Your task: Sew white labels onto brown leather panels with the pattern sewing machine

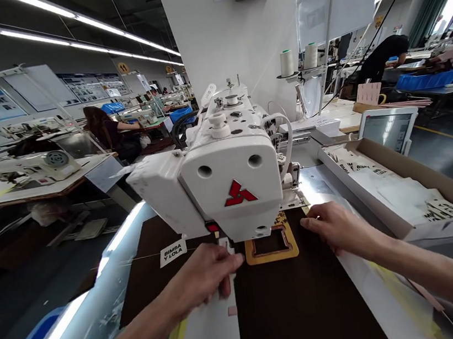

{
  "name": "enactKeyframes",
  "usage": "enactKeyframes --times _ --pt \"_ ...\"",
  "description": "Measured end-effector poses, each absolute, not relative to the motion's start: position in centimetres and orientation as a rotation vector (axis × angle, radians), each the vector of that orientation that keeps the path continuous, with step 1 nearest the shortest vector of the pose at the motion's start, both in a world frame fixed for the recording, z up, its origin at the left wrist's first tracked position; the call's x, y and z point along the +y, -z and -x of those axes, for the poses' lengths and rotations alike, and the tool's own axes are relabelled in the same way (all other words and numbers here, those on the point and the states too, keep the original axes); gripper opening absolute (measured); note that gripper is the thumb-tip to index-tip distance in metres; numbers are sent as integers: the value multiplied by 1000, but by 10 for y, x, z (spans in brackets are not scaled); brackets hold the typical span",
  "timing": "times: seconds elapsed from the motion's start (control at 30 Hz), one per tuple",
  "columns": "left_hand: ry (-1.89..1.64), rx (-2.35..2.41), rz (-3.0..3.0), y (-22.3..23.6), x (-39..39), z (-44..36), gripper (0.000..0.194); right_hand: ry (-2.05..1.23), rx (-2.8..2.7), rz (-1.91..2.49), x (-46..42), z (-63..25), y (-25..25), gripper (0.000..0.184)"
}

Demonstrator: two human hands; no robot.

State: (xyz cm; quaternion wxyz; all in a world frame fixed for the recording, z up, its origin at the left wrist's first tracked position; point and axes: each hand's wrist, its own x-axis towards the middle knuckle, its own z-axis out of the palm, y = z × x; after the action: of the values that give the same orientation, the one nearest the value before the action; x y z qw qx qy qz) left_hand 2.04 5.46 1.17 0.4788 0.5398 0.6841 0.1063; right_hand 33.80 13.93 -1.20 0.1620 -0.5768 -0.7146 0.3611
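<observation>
Head view: I look down over my two bare forearms at a white sewing machine (227, 175) with a red emblem on its near face.
Left hand: my left hand (207, 277) sits just left of the needle area, fingers drawn together and pinched on a narrow white strip (225, 247) that runs under the machine head.
Right hand: my right hand (334, 227) lies flat on the dark brown work surface (294, 305), fingers together and extended toward the left, fingertips just right of the frame; it grips nothing.
Frame: an orange rectangular clamp frame (271, 248) lies on the dark surface directly under the machine head, between my two hands.
Label: a small white tag printed BIMBA Y LOLA (173, 251) lies left of my left hand (the print is readable).
Box: a long cardboard box (419, 172) of white printed pieces stands to the right, near my right forearm.
Far right: a small screen (388, 129) stands behind the box.
Far left: other sewing stations, with a seated person (106, 129) at one of them.
</observation>
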Motion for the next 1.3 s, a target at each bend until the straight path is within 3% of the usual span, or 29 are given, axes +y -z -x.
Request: enactKeyframes --times 0.1,0.2,0.3,0.43,0.53,0.63,0.73,0.87,1.07,1.3 --pt "-257 1743 -1455 -6 46 -24 42 -668 -2262 1435 109 -353 15 33" --pt "-299 1861 -1636 1 49 -28 32 -185 -2626 881 78 -364 26 35" --pt "-387 1979 -1853 7 46 -31 31 45 -2806 663 67 -363 36 42" --pt "-558 1903 -2191 10 19 -28 38 49 -2816 770 84 -352 35 43" --pt "-611 1610 -2642 14 -4 -22 26 37 -2777 802 91 -350 33 41" --pt "-379 1508 -2910 22 -10 -13 43 70 -2707 831 86 -354 36 40" --pt "-274 1574 -2902 32 1 -5 48 33 -2720 833 86 -355 39 40" --pt "-382 1668 -2791 38 14 -1 46 -58 -2678 840 106 -355 35 40" --pt "-514 1383 -2897 26 -7 2 39 -67 -2683 812 84 -366 31 37" --pt "-289 1321 -3056 23 -18 9 51 96 -2629 754 44 -368 45 35"
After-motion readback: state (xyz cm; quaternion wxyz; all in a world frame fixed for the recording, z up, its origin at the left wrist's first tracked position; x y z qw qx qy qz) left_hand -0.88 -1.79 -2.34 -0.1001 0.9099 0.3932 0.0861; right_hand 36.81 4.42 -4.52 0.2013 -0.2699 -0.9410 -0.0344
